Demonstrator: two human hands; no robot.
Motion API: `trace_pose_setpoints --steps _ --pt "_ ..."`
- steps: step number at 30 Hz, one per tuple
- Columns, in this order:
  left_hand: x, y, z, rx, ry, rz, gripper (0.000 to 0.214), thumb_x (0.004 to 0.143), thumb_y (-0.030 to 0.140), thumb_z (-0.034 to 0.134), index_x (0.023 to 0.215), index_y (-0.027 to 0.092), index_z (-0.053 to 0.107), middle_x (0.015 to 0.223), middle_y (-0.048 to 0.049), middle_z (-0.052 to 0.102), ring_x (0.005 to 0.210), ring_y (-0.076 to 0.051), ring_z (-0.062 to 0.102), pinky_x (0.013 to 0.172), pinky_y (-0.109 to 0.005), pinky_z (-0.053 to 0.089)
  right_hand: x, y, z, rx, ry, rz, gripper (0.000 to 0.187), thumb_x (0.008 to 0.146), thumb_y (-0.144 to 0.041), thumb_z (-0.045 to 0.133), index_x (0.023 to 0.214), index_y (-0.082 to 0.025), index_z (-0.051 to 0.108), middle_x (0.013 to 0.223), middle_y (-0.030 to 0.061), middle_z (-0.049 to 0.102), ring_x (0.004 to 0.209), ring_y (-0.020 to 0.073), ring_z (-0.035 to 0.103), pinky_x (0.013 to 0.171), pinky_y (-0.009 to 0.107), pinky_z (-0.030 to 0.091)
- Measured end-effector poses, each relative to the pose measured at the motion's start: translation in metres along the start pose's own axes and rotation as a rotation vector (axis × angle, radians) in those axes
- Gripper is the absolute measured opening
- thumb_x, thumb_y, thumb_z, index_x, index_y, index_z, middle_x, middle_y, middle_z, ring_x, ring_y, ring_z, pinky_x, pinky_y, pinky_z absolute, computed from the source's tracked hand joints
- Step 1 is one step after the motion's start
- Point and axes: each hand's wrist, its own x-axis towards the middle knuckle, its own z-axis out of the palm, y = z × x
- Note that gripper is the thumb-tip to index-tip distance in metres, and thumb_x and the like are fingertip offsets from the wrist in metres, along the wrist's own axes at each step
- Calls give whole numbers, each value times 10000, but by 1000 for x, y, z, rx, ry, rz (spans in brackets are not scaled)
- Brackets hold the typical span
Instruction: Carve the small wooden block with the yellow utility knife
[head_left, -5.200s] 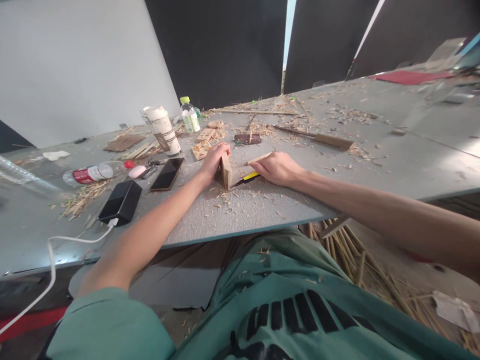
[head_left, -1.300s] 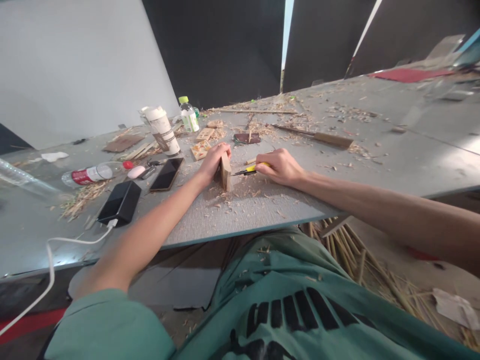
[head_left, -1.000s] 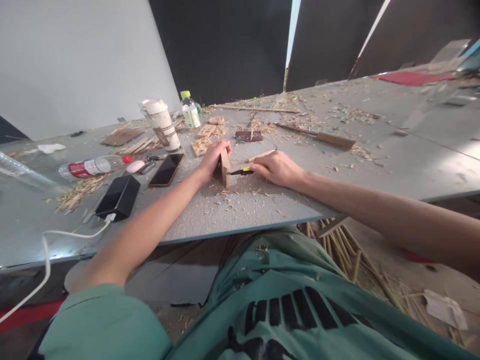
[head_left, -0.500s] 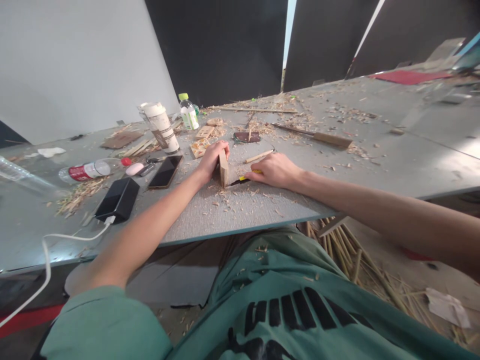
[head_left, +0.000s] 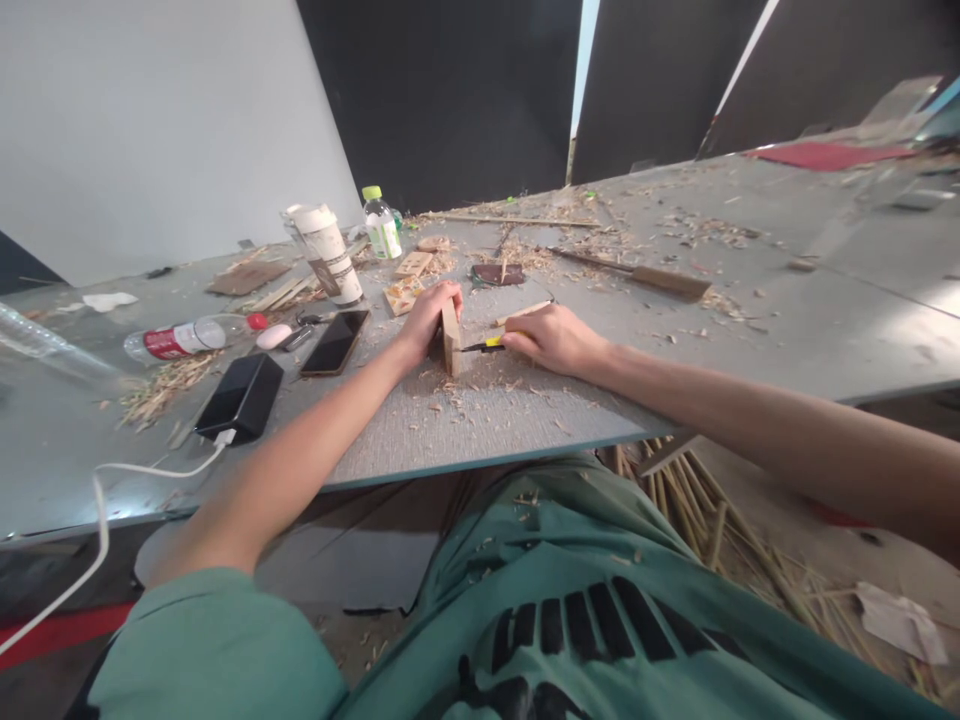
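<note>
My left hand [head_left: 429, 318] grips a small flat wooden board [head_left: 451, 342] and holds it on edge on the table. In my right hand [head_left: 556, 338] is a yellow and black utility knife [head_left: 491, 344], its dark blade pointing left at the board's right side. The tip is at or very near the wood; I cannot tell whether it touches. Wood shavings lie beneath the board and knife. Just behind my right hand rests a thin light stick [head_left: 523, 313].
A phone [head_left: 336, 343], a black box with a white cable [head_left: 240, 398], a red-labelled bottle [head_left: 174, 342] and a paper cup [head_left: 328, 254] stand or lie on the left. Farther back are a green-capped bottle [head_left: 382, 228] and a wooden-handled tool [head_left: 669, 282]. Bamboo sticks [head_left: 697, 495] lie below the table.
The knife's blade has moved up from near the board's bottom edge to higher along its side. My left hand and the board stay nearly in place.
</note>
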Motion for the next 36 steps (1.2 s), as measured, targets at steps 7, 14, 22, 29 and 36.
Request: trace_pose_setpoints --steps 7,14,22,29,36 --pt "0 -2 0 8 -5 8 392 963 494 536 671 235 572 706 -35 565 701 -198 542 735 -347 474 3 2 4 -94 -74 -3 587 1068 -660 478 726 -209 632 645 13 558 588 143 392 621 340 216" --pt "3 -3 0 5 -3 11 387 957 490 540 664 240 565 702 -38 564 695 -199 543 733 -355 487 0 0 -1 -148 -42 -181 712 1083 -770 284 991 -192 689 914 86 662 767 208 506 684 348 303" --pt "3 -5 0 -8 5 -12 373 946 507 542 684 243 569 702 -41 565 687 -194 538 684 -338 479 6 -1 2 -288 42 -288 641 1088 -725 320 1056 -185 664 1076 152 655 932 271 491 807 385 348" --pt "2 -4 -1 -7 3 -1 375 960 481 546 682 233 586 701 -31 579 684 -184 548 716 -337 475 4 -3 3 -211 -189 -147 603 1077 -735 410 934 -205 663 834 58 647 648 170 435 625 340 220" --pt "1 -2 0 -12 -2 5 382 975 460 541 675 227 586 696 -32 576 669 -180 539 703 -342 464 0 -3 -1 -224 -47 -153 710 1049 -815 333 961 -203 681 876 85 672 699 193 486 627 348 219"
